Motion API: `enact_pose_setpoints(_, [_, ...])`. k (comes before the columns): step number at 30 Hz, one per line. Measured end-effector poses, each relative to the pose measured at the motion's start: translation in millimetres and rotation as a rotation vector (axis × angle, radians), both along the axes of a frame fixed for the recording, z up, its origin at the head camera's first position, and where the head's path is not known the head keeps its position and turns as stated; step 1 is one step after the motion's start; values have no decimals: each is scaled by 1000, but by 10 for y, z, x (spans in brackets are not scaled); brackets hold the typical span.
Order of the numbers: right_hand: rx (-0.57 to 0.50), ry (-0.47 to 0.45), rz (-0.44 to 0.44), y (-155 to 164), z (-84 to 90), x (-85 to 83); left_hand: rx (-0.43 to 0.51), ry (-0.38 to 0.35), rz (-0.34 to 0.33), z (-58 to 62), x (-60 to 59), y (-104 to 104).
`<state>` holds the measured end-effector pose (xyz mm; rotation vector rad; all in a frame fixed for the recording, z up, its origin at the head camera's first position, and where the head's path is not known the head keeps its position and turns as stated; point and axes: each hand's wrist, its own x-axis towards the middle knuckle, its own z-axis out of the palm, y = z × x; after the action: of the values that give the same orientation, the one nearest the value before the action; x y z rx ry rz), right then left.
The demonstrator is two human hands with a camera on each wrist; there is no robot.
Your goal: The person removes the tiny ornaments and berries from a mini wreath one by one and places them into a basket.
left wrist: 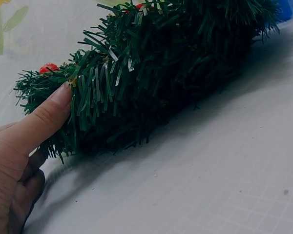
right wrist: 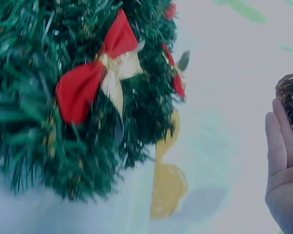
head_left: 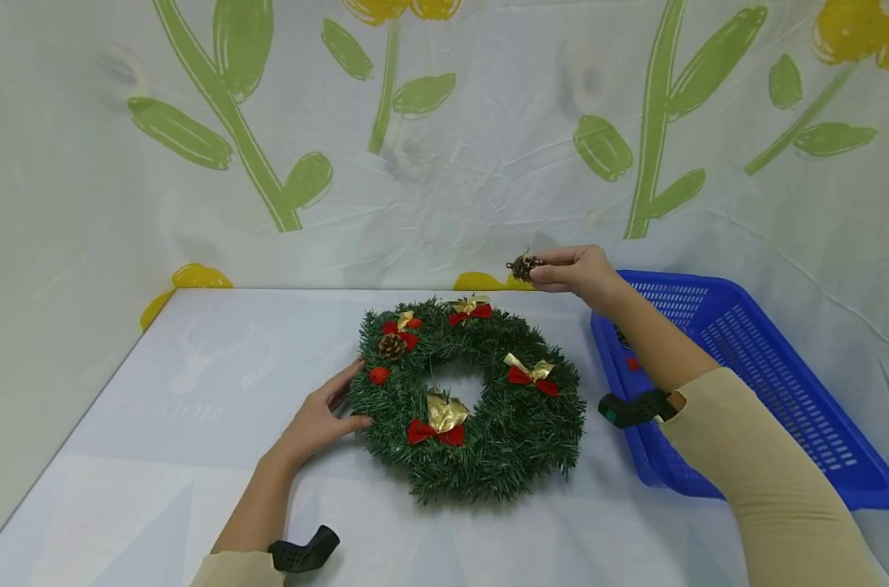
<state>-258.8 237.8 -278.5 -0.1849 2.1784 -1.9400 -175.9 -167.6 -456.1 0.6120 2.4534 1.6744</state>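
A green artificial wreath (head_left: 481, 461) lies on the white table, trimmed with several red-and-gold bows (head_left: 435, 430), red berries (head_left: 379, 375) and a pine cone (head_left: 392, 346) on its left part. My left hand (head_left: 320, 417) grips the wreath's left edge; in the left wrist view the thumb (left wrist: 51, 109) presses into the green needles and the other fingers are partly hidden. Above the far right of the wreath, my right hand (head_left: 580, 273) pinches a small loose pine cone (head_left: 523, 267) between thumb and fingers. The right wrist view catches this cone (right wrist: 289, 87) at its right edge.
A blue plastic basket (head_left: 723, 297) stands right of the wreath, beneath my right forearm; a bit of red shows inside it. Behind the table (head_left: 151, 408) hangs a white cloth (head_left: 488, 163) printed with green leaves and yellow flowers.
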Motion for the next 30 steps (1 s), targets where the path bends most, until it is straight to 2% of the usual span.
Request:
enact_pose_setpoints(12, [-159,7,-12,447,119,138,1,8,-2,-5,-19,9])
enact_pose_setpoints(16, [-131,17,-27,604,146,199,6,5,-7,-18,-14,21])
enact_pose_setpoints(23, [-198,-5,-9,853,95,263,-12,-11,5,-23,17,3])
enact_pose_setpoints(30, [-134,4,8,1084,62,330,-2,6,-6,-11,8,7])
